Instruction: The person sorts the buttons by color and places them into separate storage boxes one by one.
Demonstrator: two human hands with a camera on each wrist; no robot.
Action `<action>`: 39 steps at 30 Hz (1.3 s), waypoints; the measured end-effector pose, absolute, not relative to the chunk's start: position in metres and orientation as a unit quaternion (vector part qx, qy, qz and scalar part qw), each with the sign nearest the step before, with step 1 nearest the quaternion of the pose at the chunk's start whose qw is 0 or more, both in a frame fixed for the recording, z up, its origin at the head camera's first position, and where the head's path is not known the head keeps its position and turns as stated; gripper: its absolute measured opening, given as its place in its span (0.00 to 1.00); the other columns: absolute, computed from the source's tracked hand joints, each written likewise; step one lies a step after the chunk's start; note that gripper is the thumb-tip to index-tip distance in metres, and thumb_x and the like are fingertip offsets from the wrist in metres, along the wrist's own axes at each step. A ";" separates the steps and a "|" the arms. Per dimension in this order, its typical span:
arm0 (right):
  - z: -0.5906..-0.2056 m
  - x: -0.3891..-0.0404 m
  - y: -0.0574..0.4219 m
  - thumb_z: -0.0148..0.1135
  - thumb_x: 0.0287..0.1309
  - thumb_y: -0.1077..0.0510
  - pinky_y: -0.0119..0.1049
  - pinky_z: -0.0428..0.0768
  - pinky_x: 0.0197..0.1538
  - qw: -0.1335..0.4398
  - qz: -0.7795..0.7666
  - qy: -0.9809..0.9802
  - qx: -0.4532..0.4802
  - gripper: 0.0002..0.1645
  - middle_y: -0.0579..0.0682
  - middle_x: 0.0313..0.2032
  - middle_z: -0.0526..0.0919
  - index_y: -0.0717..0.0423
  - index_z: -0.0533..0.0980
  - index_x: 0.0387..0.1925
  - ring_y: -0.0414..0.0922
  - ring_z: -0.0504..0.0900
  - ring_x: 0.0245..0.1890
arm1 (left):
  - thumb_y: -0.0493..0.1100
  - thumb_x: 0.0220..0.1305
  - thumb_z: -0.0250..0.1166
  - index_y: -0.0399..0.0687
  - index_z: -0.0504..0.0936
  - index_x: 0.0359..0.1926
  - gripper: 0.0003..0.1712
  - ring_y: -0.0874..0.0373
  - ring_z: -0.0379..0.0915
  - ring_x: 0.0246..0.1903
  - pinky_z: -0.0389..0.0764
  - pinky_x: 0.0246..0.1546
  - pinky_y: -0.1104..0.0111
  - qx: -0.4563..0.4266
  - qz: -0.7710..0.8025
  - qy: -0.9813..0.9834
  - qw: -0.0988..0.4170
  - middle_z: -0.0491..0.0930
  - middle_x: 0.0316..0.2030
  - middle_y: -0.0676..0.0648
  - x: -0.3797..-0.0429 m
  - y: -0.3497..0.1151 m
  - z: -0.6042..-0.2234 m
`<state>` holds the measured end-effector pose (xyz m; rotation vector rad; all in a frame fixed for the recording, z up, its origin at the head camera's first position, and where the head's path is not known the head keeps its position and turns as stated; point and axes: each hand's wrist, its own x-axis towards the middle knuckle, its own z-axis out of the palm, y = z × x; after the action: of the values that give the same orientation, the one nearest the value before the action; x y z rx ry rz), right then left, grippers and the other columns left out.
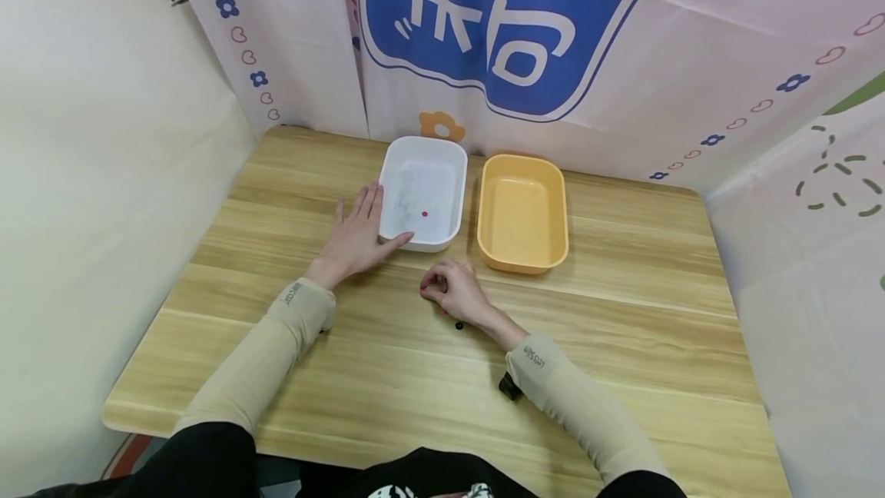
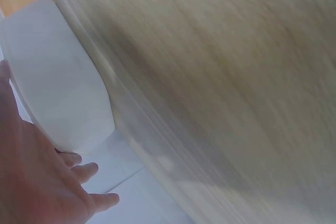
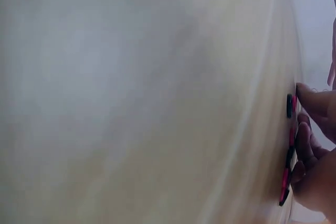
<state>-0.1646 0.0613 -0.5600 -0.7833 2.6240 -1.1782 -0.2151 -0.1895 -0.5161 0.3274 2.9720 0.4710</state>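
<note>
My left hand (image 1: 354, 240) lies with spread, straight fingers against the left side and near corner of a white plastic tub (image 1: 455, 198); the left wrist view shows the tub's outer wall (image 2: 58, 72) beside the fingers. One small red disc (image 1: 425, 214) lies inside it. On the table in front, my right hand (image 1: 456, 290) has curled fingers, their tips pinching a small red disc (image 3: 294, 103) at the tabletop. Close under that hand lie a small black disc (image 1: 459, 326) and more red and black pieces (image 3: 285, 182), partly hidden by the fingers.
A yellow plastic tub (image 1: 523, 263) stands right of the white one, with a narrow gap between them. Both are near the back edge of the wooden table (image 1: 387, 375). A printed cloth (image 1: 608, 129) hangs behind, and pale sheets rise at both sides.
</note>
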 end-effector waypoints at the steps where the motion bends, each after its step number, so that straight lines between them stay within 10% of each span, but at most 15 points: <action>1: -0.560 -0.164 0.061 0.78 0.67 0.58 0.41 0.67 0.57 0.077 -0.388 0.880 -0.264 0.06 0.50 0.45 0.89 0.52 0.90 0.43 0.35 0.77 0.30 | 0.85 0.74 0.46 0.42 0.29 0.89 0.70 0.39 0.31 0.91 0.32 0.88 0.32 0.108 0.156 0.980 0.058 0.32 0.90 0.39 -0.215 -0.190 -0.516; 19: -0.557 -0.160 0.058 0.74 0.69 0.62 0.36 0.72 0.54 0.053 -0.402 0.874 -0.268 0.04 0.50 0.35 0.91 0.58 0.89 0.43 0.38 0.82 0.31 | 0.86 0.73 0.43 0.42 0.27 0.89 0.70 0.41 0.27 0.91 0.31 0.88 0.33 0.107 0.155 0.980 0.063 0.29 0.90 0.40 -0.215 -0.192 -0.515; 26: -0.557 -0.161 0.065 0.73 0.68 0.68 0.29 0.84 0.25 0.125 -0.472 0.839 -0.240 0.08 0.58 0.35 0.91 0.66 0.89 0.47 0.34 0.79 0.20 | 0.89 0.71 0.39 0.43 0.27 0.89 0.71 0.40 0.28 0.91 0.31 0.88 0.33 0.109 0.154 0.980 0.064 0.28 0.90 0.41 -0.215 -0.190 -0.517; 39: -0.531 -0.153 0.073 0.76 0.63 0.70 0.48 0.92 0.59 0.058 -0.512 0.824 -0.236 0.11 0.60 0.47 0.91 0.66 0.88 0.47 0.56 0.90 0.49 | 0.88 0.72 0.41 0.43 0.27 0.89 0.71 0.40 0.29 0.91 0.31 0.88 0.33 0.108 0.154 0.980 0.059 0.30 0.90 0.39 -0.216 -0.190 -0.519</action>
<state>-0.1527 0.0730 -0.5312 -0.7143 2.4969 -1.5535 -0.2159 -0.1896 -0.5190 0.3278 2.9684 0.4675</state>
